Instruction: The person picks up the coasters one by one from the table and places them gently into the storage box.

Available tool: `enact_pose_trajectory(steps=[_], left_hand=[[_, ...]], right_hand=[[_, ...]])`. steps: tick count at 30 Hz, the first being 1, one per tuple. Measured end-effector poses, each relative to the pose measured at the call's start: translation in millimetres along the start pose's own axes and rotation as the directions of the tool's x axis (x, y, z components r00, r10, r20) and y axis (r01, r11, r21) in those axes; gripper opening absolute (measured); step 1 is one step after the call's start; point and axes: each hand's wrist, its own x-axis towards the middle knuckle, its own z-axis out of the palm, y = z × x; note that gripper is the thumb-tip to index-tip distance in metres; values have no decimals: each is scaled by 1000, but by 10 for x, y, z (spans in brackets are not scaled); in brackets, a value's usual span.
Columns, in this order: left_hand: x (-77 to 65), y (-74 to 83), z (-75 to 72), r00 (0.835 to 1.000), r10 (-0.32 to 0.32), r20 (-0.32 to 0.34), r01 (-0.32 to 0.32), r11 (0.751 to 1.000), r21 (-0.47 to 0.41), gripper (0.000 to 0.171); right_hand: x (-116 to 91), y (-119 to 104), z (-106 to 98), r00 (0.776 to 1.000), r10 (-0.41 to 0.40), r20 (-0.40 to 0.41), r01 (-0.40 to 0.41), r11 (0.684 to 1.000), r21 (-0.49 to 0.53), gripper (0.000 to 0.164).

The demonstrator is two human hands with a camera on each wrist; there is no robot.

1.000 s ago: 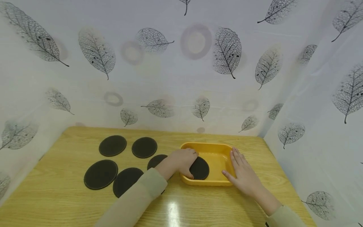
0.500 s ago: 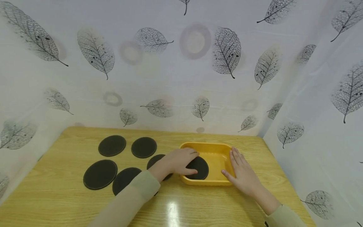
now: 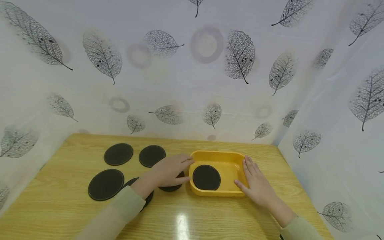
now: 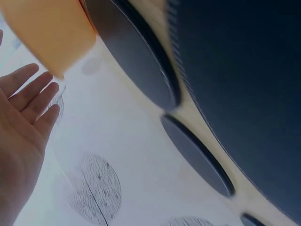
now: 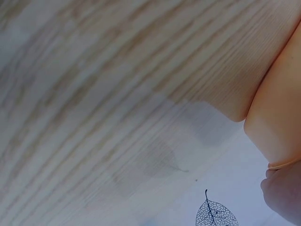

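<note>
A black round coaster (image 3: 206, 177) lies flat in the left part of the yellow tray (image 3: 231, 193). My left hand (image 3: 168, 170), fingers extended and holding nothing, hovers at the tray's left end. Beneath it, one coaster (image 3: 171, 187) on the table is partly hidden. In the left wrist view, the left hand (image 4: 22, 127) shows its palm, with space between the fingers, near the tray (image 4: 56, 35). My right hand (image 3: 258, 185) rests against the tray's right end with its fingers fairly straight. Only its fingertips (image 5: 284, 193) appear in the right wrist view, against the tray wall (image 5: 277, 108).
Several more coasters lie on the wooden table (image 3: 75, 213) to the left: a far-left one (image 3: 118, 154), one beside it (image 3: 151, 155), a near-left one (image 3: 106, 184) and one (image 3: 148, 200) largely under the left arm. A leaf-patterned curtain (image 3: 180, 83) borders the table's back and right.
My left hand has let go of the coaster, leaving it in the tray, and has moved left out over the table. The right hand has stayed put.
</note>
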Motion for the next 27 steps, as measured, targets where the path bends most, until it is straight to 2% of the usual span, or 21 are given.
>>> enact_pose_trajectory(steps=[4,10,14,20,24,27], left_hand=[[-232,-92,-70,998,-41,-53,43,999,24,62],[-603,-286,-156,985,-123,-120,124,992,1,60],[-835,-394,-222,970,-198,-139,197,980,-23,61],[-1156,-522,-250,937,-307,-167,303,952,-49,65],[-1328,-606,-218,922,-343,-181,336,939,-71,66],[-1433,-656,-206,917,-355,-180,347,935,-76,67]], right_hand=[[-3,-9,0,1000,8,15,-8,1000,8,88],[0,-33,-23,1000,13,19,-13,1000,4,87],[-7,-38,-17,1000,14,15,-14,1000,5,87],[-16,-28,3,1000,15,14,-15,1000,11,86],[-11,-23,8,1000,-4,-14,4,1000,0,86],[-7,-15,17,999,-19,-34,19,1000,-5,85]])
